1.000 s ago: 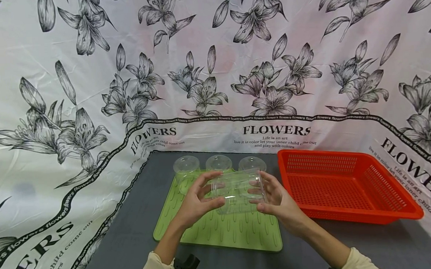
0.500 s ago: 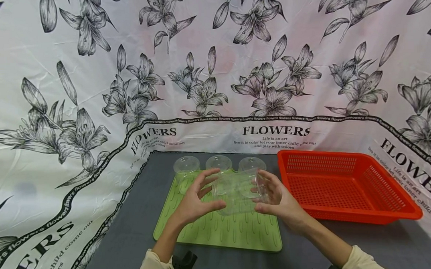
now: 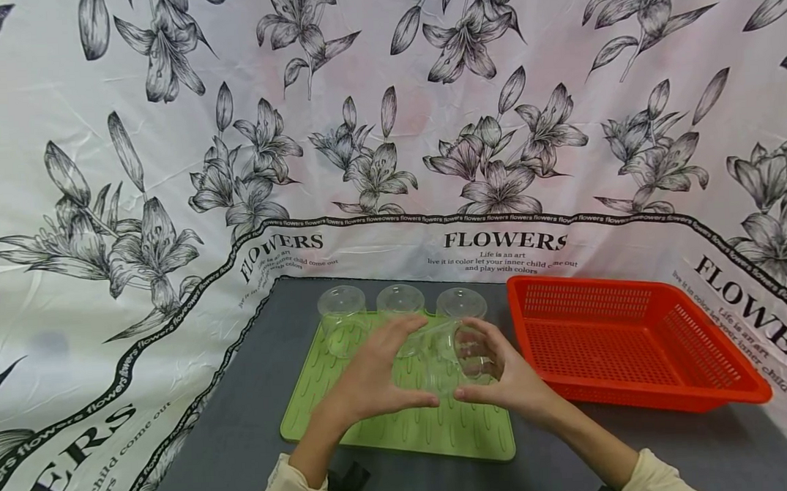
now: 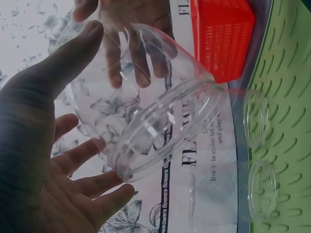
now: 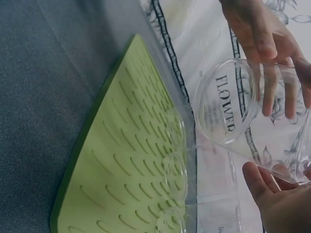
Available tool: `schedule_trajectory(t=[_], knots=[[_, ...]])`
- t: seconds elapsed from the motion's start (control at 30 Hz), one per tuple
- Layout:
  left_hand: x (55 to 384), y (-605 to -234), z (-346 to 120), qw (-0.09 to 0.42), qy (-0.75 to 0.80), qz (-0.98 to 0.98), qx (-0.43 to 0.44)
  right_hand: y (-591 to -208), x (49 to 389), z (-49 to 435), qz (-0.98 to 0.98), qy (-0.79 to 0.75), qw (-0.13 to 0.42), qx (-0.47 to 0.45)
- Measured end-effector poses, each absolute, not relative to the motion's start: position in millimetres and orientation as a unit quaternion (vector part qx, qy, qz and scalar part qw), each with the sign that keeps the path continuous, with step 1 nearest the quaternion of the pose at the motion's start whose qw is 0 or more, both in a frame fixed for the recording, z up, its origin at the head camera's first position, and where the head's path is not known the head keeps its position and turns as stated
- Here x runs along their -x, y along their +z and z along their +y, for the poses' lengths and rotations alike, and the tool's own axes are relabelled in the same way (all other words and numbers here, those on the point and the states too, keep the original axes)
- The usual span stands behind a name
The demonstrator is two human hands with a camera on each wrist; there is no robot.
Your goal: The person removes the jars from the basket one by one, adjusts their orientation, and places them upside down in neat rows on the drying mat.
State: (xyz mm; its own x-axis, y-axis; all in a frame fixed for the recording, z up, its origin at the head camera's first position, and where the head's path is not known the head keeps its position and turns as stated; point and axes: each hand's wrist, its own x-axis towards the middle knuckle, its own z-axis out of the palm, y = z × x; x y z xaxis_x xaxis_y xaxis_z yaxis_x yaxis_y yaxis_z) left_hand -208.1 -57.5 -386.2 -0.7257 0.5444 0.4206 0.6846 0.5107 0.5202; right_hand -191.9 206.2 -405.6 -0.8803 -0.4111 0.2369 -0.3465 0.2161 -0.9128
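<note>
Between both hands is a clear plastic cup [image 3: 442, 364], tilted over on its side above the green mat [image 3: 402, 434]. My left hand [image 3: 375, 382] holds it from the left, with the thumb along its wall and the fingers near the ringed edge [image 4: 167, 133] in the left wrist view. From the right, the curved fingers and thumb of my right hand [image 3: 507, 372] grip it. The right hand's fingers show through the clear wall in the left wrist view. Three more clear cups [image 3: 342, 321] stand in a row along the mat's back edge.
To the right of the mat sits a red perforated plastic basket [image 3: 609, 346]. Grey cloth [image 3: 211, 458] covers the table. Behind it hangs a white curtain [image 3: 368, 261] with flower prints and lettering.
The held cup has turned between the hands. My left hand has shifted right, bringing both thumbs close together. The basket, mat and standing cups are where they were.
</note>
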Motion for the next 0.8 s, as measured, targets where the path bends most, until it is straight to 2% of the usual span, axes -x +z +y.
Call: schedule_trajectory(t=[0.8], knots=[[201,-390,-42,0.088,-0.275,-0.889,0.355,-402,190,198,0.827,-0.508,0.006,0.24]])
